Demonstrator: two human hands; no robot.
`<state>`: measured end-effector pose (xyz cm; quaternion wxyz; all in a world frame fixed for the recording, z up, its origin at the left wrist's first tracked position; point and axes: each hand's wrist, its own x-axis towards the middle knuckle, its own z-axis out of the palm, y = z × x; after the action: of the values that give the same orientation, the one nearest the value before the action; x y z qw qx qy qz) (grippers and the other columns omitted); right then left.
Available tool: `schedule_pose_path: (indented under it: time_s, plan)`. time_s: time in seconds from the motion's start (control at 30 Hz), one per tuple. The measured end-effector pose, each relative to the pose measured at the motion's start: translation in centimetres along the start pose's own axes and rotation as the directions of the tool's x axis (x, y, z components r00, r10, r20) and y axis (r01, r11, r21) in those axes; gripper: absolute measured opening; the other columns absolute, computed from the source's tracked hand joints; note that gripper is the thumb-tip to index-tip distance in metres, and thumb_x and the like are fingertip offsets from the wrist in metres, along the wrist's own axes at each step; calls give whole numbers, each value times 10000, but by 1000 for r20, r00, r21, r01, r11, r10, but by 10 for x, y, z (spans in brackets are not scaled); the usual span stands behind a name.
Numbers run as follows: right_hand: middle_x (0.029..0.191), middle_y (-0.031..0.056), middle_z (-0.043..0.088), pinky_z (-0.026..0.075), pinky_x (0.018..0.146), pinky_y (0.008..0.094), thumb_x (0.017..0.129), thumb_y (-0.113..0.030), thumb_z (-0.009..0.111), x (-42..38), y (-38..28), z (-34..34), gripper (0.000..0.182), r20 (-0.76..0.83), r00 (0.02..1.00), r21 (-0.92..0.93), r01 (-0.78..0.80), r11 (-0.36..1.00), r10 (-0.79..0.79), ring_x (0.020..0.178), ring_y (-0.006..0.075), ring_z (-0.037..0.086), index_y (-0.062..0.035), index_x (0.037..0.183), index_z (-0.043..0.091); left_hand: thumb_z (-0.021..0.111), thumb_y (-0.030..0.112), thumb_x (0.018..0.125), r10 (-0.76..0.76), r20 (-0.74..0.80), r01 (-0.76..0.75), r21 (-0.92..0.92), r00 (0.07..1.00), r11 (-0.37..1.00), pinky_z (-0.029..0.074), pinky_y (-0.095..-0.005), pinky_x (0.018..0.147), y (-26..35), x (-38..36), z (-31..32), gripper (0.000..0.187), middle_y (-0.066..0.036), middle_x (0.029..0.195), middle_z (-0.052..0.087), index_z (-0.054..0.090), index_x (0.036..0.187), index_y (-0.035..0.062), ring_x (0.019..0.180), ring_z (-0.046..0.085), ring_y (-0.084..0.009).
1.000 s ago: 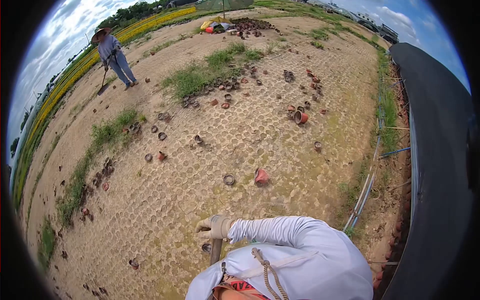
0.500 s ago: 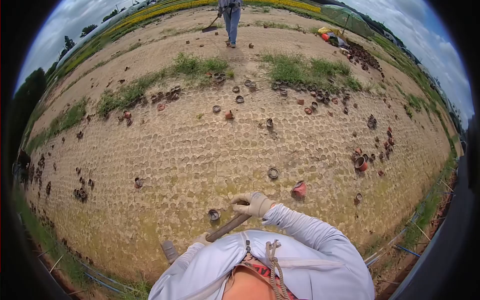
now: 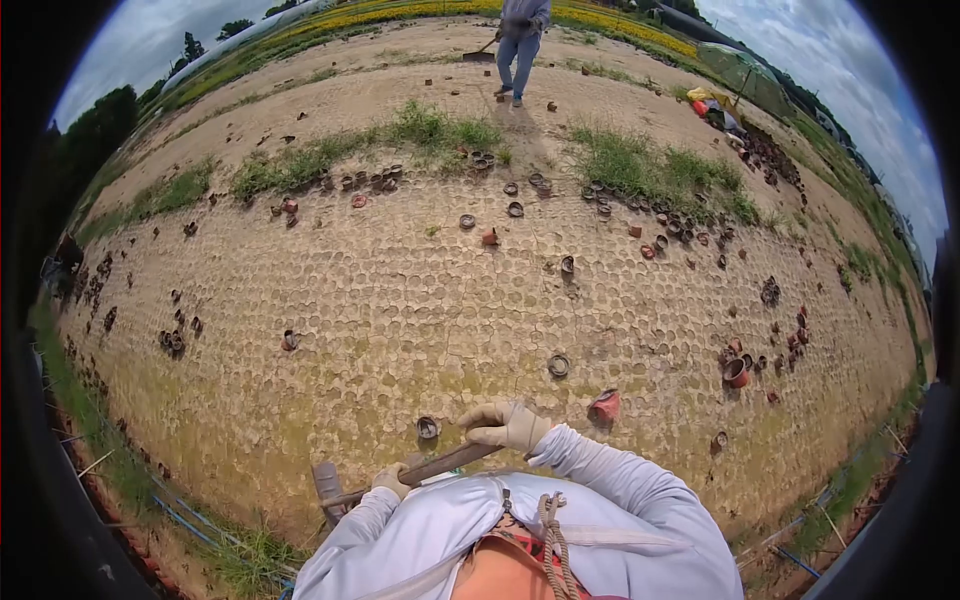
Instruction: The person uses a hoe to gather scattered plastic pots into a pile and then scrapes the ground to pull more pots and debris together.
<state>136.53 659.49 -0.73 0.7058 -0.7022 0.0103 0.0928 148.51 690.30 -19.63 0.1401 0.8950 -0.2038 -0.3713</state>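
A long-handled tool that looks like a hoe lies slantwise in front of my body. Its wooden handle [image 3: 445,464] rises to the right, and its flat grey metal head [image 3: 327,482] is at the lower left. My gloved left hand [image 3: 392,480] wraps around the handle close to the head. Over the upper end rests my gloved right hand [image 3: 508,427], its grip loose and the fingers fairly straight; the palm side is hidden. Just beyond the hands, a dark round pot [image 3: 428,428] sits on the ground, with a red pot [image 3: 605,405] on its side farther right.
Cracked soil [image 3: 400,320] with rows of round imprints spreads ahead. Scattered pots include a dark ring-shaped one [image 3: 558,366] and a red-brown one [image 3: 736,373]. Grass tufts [image 3: 640,165] cross the middle. Farther off, a person [image 3: 521,45] holds a broad-headed tool [image 3: 479,56].
The view has swung left, so the scene sits farther right. The handle lies flatter, more of my left hand shows, and my right hand's fingers look straighter. The distant person has stepped.
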Motion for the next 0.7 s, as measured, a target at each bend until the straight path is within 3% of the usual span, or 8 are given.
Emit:
schedule_pose_path:
  time_s: [0.03, 0.13, 0.27, 0.37, 0.43, 0.47, 0.6, 0.7]
  plan:
    - [920, 49, 645, 486, 784, 269, 879, -123, 592, -3, -16, 5, 281, -37, 999, 238, -13, 971, 22, 851, 126, 610, -41, 1147, 575, 768, 381, 629, 10, -28, -9, 18, 1000, 1000, 427, -360, 953, 2, -4, -2, 556, -127, 1159, 608, 622, 1120, 163, 1114, 551, -283]
    - [903, 40, 640, 488, 775, 263, 877, -124, 592, 3, 2, 11, 260, -163, 985, 479, 24, 878, 62, 820, 111, 601, -42, 1124, 584, 772, 387, 629, -34, -57, 37, 40, 998, 999, 434, -356, 943, -1, -9, -4, 539, -121, 1160, 608, 631, 1101, 165, 1109, 554, -276]
    - [919, 28, 638, 483, 789, 256, 875, -138, 602, 12, -10, 13, 262, -200, 980, 475, 83, 876, 15, 841, 102, 594, -39, 1117, 586, 775, 388, 627, -77, -26, 79, 102, 997, 992, 443, -348, 932, -4, -3, -15, 539, -109, 1146, 617, 633, 1105, 183, 1098, 565, -260]
    - [931, 24, 637, 479, 801, 259, 877, -174, 611, 13, -15, 8, 294, -200, 977, 444, 22, 896, 75, 863, 103, 593, -39, 1136, 580, 761, 392, 636, -62, -48, 70, 187, 997, 980, 442, -344, 937, -13, 10, -8, 530, -89, 1150, 618, 629, 1114, 203, 1100, 567, -247]
    - [933, 26, 639, 480, 807, 263, 876, -183, 617, 12, -12, -3, 311, -207, 974, 365, -8, 931, 89, 868, 108, 597, -38, 1148, 575, 746, 415, 640, -87, 43, 76, 201, 995, 977, 440, -344, 941, -12, 11, -9, 533, -80, 1163, 614, 627, 1118, 210, 1106, 563, -250]
    - [942, 25, 639, 478, 817, 262, 876, -188, 620, 13, -5, -8, 314, -189, 971, 409, -56, 911, 144, 874, 109, 594, -42, 1151, 575, 739, 426, 642, -88, 73, 72, 207, 993, 976, 439, -343, 942, -11, 22, -12, 535, -75, 1170, 612, 626, 1120, 214, 1109, 561, -252]
    - [1010, 45, 638, 462, 866, 268, 882, -203, 619, 32, 13, -30, 311, -190, 976, 464, -4, 886, 104, 940, 119, 588, -46, 1149, 581, 726, 481, 633, -155, 231, 117, 169, 961, 979, 428, -370, 959, -31, 70, -4, 620, -87, 1238, 573, 592, 1178, 218, 1147, 539, -269]
    - [1077, 47, 634, 444, 891, 286, 879, -244, 616, 65, 14, -62, 333, -67, 994, 63, -85, 994, 89, 1009, 137, 576, -78, 1166, 584, 728, 499, 626, -219, 291, 163, 205, 931, 965, 422, -380, 966, -36, 105, -9, 666, -94, 1255, 561, 570, 1210, 220, 1161, 530, -274]
